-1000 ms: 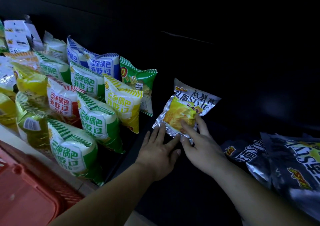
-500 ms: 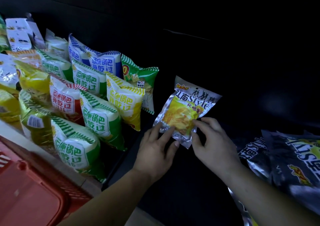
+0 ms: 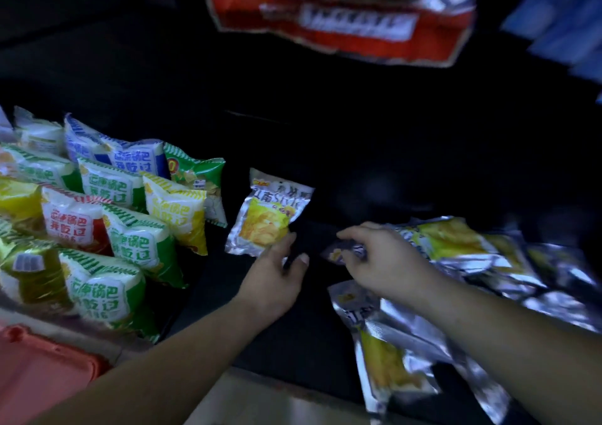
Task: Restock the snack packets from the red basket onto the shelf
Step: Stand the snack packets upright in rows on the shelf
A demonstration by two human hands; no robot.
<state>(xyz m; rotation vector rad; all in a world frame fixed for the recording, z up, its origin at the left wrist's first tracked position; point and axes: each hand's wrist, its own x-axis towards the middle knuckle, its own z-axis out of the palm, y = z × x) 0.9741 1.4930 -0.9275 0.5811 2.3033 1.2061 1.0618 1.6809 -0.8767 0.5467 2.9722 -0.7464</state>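
Snack packets of silver foil with yellow fronts lie in a loose heap on the right of the dark shelf. One more silver-and-yellow packet stands upright farther in, left of the heap and just right of the rows of puffed packets. The left hand reaches to this upright packet with fingers nearly straight and slightly spread, the tips at its lower right corner. The right hand is curled over the dark end of a packet at the heap's left edge; motion blur hides whether it pinches it. The upright packet looks lightly propped, so a nudge from the left fingers, or letting go too soon, could tip it forward onto its face. Pulling one packet from the heap could drag its slippery neighbours along. The nearest foil packet seems to hang over the shelf's front edge and could slide off. By count there is one upright silver-and-yellow packet and at least four in the heap, though blur prevents an exact figure. The puffed rows show roughly a dozen: two blue, one red, two yellow, the rest green or whitish. One red plastic basket sits at the near left, and one blurred red-and-silver bag hangs at the top.
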